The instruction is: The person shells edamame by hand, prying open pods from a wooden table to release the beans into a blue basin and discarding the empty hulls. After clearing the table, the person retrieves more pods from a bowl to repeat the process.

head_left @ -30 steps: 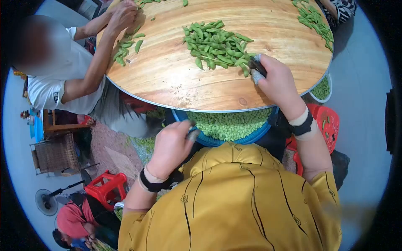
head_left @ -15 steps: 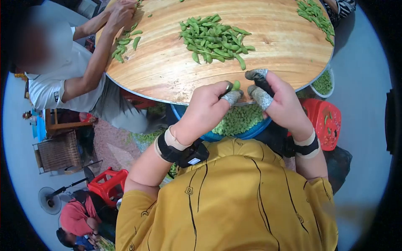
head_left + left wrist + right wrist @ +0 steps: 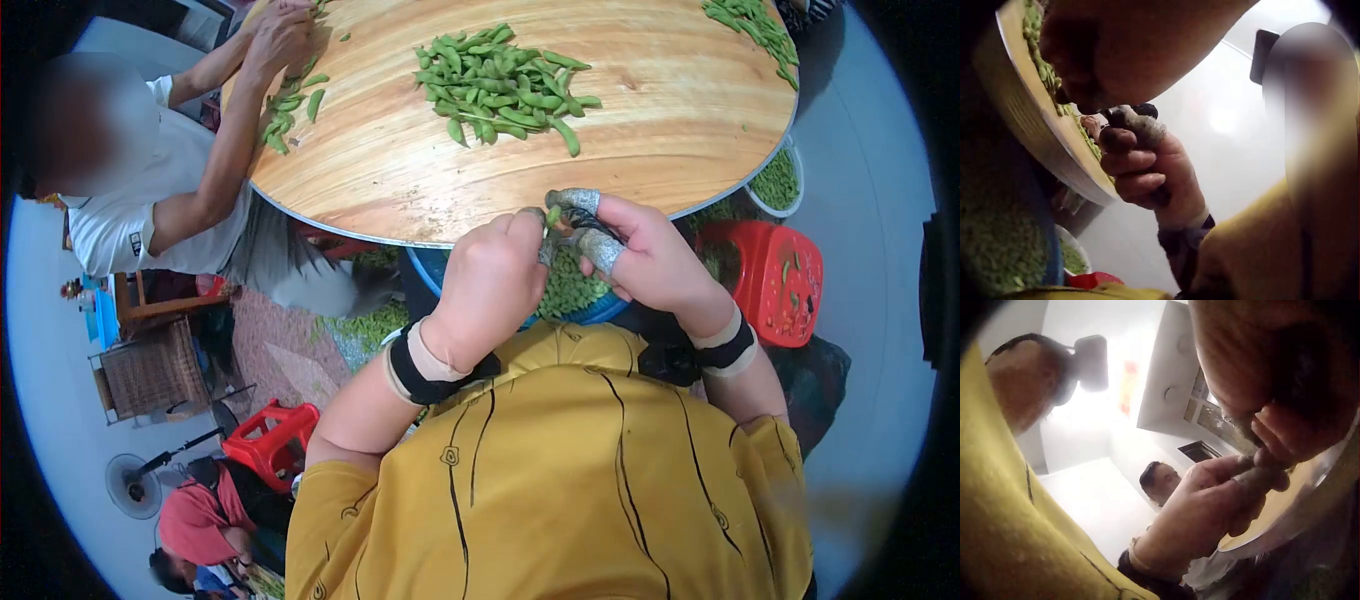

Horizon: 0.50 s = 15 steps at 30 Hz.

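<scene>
Just over the table's near edge, both hands meet fingertip to fingertip at a small green soybean pod (image 3: pixel 554 216). My left hand (image 3: pixel 492 285) pinches it between thumb and forefinger. On the other side my right hand (image 3: pixel 655 255), with silvery wraps on thumb and forefinger, grips the pod's other end. Most of the pod is hidden by the fingers in both wrist views. Beneath the hands sits a blue basin (image 3: pixel 428 268) of shelled green beans (image 3: pixel 575 290). A pile of soybean pods (image 3: pixel 500 85) lies ahead on the round wooden table (image 3: pixel 370 190).
At the left a person (image 3: pixel 205 190) works over more pods (image 3: pixel 285 110); another pod heap (image 3: pixel 750 35) is at the table's far right. A white bowl of beans (image 3: pixel 778 182) and a red stool (image 3: pixel 790 285) stand right. Behind left are a second red stool (image 3: pixel 270 440) and a fan (image 3: pixel 132 486).
The right hand has come back from the pile to the left hand over the basin. The left hand rose with a pod, and now both hands hold it together.
</scene>
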Tool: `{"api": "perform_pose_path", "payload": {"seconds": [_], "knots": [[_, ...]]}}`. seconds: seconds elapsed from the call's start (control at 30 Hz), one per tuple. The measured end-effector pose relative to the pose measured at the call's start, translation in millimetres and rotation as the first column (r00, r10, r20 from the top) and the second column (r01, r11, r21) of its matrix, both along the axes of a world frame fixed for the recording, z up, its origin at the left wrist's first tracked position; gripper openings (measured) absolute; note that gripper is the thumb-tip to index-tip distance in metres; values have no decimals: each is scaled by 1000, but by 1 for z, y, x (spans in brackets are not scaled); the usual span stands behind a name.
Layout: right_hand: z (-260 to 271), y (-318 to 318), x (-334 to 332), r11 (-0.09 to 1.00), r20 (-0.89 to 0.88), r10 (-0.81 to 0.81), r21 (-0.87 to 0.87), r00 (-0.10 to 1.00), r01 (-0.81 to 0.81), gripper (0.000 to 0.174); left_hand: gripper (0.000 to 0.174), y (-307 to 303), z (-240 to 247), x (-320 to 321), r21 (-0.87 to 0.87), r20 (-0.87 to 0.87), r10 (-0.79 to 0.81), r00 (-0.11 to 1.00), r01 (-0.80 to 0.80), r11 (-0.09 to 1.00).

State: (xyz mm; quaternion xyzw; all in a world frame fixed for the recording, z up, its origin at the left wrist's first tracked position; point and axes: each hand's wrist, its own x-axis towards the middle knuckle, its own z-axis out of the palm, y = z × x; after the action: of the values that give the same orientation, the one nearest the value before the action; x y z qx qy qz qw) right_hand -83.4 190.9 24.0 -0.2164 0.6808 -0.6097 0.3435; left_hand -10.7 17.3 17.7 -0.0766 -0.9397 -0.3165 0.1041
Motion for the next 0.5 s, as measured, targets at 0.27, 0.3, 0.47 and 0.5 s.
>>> {"api": "perform_pose_path", "payload": {"seconds": [0.27,0.3,0.47,0.5], "knots": [[5,7,-2,997,573,71,-57,817,-47,28,8,-20,11,1,708,622,-340,705,-321,629],[4,7,-1,997,576,67,-58,815,-41,28,8,-24,8,2,706,625,-343,701,-320,631],[0,5,3,996,452,42,51,891,-73,27,13,-18,0,3,489,462,-222,859,-38,871],[-1,4,4,996,453,43,50,890,-74,27,16,-16,-1,3,67,242,-139,960,126,990]]}}
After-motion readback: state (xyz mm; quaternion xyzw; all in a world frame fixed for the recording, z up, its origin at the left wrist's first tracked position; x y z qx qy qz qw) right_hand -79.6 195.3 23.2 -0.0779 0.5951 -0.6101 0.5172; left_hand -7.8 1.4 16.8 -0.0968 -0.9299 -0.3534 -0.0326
